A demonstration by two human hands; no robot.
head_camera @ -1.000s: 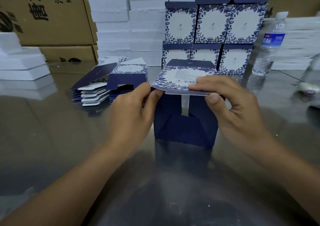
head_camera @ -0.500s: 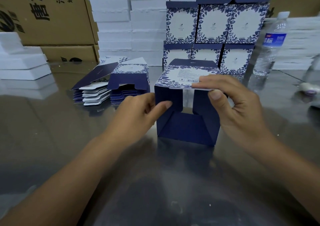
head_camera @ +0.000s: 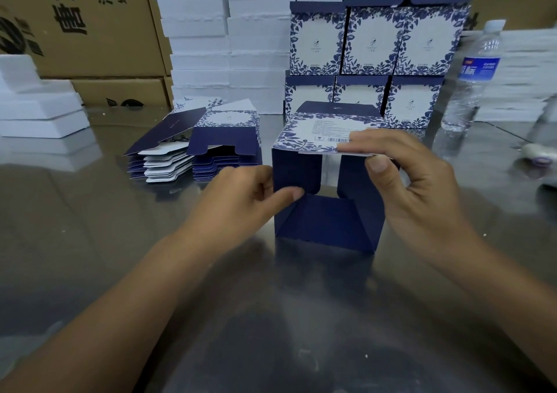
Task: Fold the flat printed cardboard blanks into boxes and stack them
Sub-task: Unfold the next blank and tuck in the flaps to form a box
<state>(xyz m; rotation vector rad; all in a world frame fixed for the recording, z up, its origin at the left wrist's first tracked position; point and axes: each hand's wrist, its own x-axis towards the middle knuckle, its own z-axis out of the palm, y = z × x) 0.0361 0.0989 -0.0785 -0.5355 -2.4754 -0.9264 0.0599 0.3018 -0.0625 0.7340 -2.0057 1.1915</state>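
Pinched between right thumb and fingers, the near edge of the printed top panel (head_camera: 316,133) was held by the right hand (head_camera: 422,187) with the thumb underneath and the fingers lying over the barcode. The left hand (head_camera: 241,193) gripped the left side flap (head_camera: 295,175) at its lower corner, with the thumb on the flap's face and the curled fingers against the outer left wall. Neither hand was slack.

The half-folded box (head_camera: 328,229) lay on its side on the shiny metal table (head_camera: 90,226), directly in front of the stack of finished boxes (head_camera: 373,48), and its open end faced the camera. Both navy side flaps were turned inward, the right side flap (head_camera: 355,175) hanging beside the right thumb, while the bottom flap (head_camera: 328,220) sloped back into the opening. A gap showed between the two side flaps. The pile of flat blanks (head_camera: 193,157) sat to the left, well apart from the box.

By my reading, the closing of this end was only partway done. The likely trouble was the flaps springing outward if the left thumb lifted too soon, leaving the last panel to catch on an edge and crease. Pressing hard on the top panel could also buckle the unsupported wall — or skid the light box back across the slick table towards the stack and the water bottle (head_camera: 470,82).
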